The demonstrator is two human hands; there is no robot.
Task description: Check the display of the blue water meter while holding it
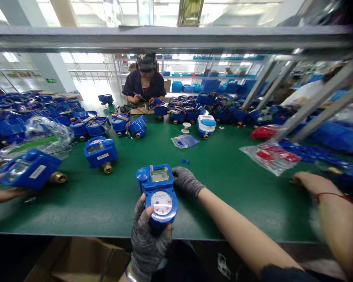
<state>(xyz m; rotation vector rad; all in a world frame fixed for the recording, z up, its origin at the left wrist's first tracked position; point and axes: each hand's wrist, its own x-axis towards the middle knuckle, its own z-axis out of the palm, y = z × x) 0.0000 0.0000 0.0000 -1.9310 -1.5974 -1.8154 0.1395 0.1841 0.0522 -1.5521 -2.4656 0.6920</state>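
From the head view, a blue water meter [159,194] sits at the near edge of the green desk [223,184], its round dial toward the person and its small display window behind it. The left hand [148,237], in a grey fingerless glove, is wrapped around the dial end from below with the thumb up on the housing; the right hand [186,181], gloved likewise, is curled against the meter's right side by the display, so both hands grip the one meter. Its cover looks closed and complete, so this unit seems well along, though I cannot tell what remains to be done on it; many more meters [126,125] crowd the far and left parts of the desk, which suggests plenty is left. Another finished-looking meter [100,152] stands apart to the left. At the left edge another person's hand [0,192] holds a further meter [29,169], and at the right a bare forearm with a red wrist cord [329,194] rests on the desk. A bag of red parts [272,156] lies to the right, a small clear bag [184,141] mid-desk. Open green surface lies directly ahead and right of the held meter; the desk's front edge is just below it.
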